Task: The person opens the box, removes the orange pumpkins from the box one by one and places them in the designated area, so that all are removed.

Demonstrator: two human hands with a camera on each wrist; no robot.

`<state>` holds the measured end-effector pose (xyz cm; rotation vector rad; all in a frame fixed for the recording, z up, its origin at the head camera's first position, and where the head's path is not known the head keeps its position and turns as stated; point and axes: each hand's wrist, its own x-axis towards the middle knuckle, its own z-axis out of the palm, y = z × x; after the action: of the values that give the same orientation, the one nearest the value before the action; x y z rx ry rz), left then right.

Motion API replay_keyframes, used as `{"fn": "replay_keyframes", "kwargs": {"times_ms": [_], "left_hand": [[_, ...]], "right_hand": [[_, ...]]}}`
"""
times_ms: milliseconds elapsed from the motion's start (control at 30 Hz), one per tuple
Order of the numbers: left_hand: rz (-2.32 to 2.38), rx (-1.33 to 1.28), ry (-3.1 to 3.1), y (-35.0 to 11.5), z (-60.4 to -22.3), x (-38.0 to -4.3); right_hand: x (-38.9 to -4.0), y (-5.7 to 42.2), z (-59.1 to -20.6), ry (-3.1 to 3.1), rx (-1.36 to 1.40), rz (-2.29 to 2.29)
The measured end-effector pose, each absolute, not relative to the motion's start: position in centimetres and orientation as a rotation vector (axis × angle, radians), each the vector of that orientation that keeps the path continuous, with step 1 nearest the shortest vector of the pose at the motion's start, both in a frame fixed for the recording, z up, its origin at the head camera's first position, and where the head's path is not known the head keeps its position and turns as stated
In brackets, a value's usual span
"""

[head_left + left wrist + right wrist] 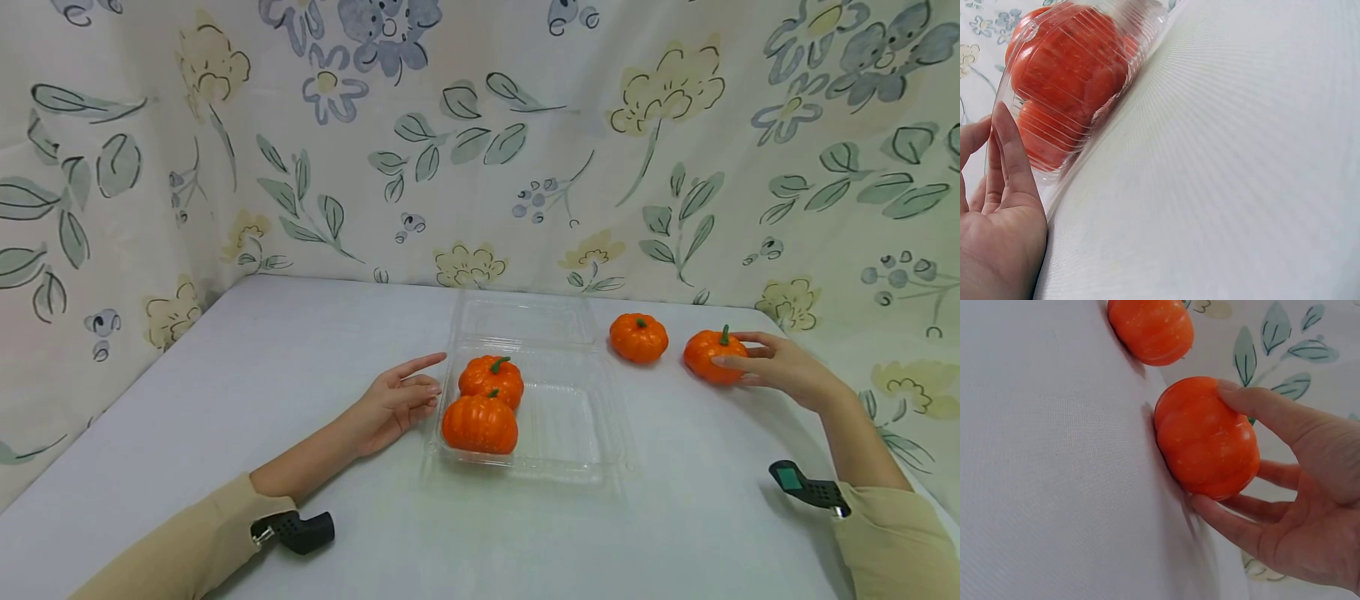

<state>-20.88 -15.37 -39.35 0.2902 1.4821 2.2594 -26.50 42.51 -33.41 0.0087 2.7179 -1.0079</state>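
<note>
In the head view, my right hand (798,372) grips a small orange pumpkin (707,358) at the table's far right. Its thumb lies across one side and the fingers reach round the other, as the right wrist view shows. My left hand (392,403) is beside the left wall of a clear plastic clamshell container (566,421), fingers loosely extended and fingertips right at the rim. Two more pumpkins sit at the container's left side, a rear one (483,377) and a front one (480,427). Ribbed plastic covers both in the left wrist view.
Another pumpkin (638,338) stands on the white table (315,333) between the container and my right hand. The container's lid (525,320) lies folded back toward the floral curtain (465,183) behind the table. A dark wrist camera (296,532) is strapped to my left sleeve.
</note>
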Motion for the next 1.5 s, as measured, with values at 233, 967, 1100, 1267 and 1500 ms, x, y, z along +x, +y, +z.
{"fn": "replay_keyframes", "kwargs": {"times_ms": [233, 967, 1100, 1267, 1500], "left_hand": [[2.261, 0.299, 1.473, -15.4, -39.4, -20.9], [2.267, 0.286, 1.458, -15.4, -39.2, -20.8], [2.265, 0.281, 1.464, -15.4, -39.2, -20.8], [2.267, 0.281, 1.466, -15.3, -39.2, -20.8], [2.266, 0.282, 1.465, -15.3, -39.1, -20.8]], "right_hand": [[-26.6, 42.6, -33.3, 2.721, -0.006, -0.986], [-25.8, 42.9, -31.3, 2.856, -0.088, -0.950], [-25.7, 42.5, -30.7, 2.891, -0.105, -0.953], [-25.5, 41.8, -29.9, 2.960, -0.104, -0.922], [-25.1, 40.6, -28.9, 2.992, -0.089, -0.951]]}}
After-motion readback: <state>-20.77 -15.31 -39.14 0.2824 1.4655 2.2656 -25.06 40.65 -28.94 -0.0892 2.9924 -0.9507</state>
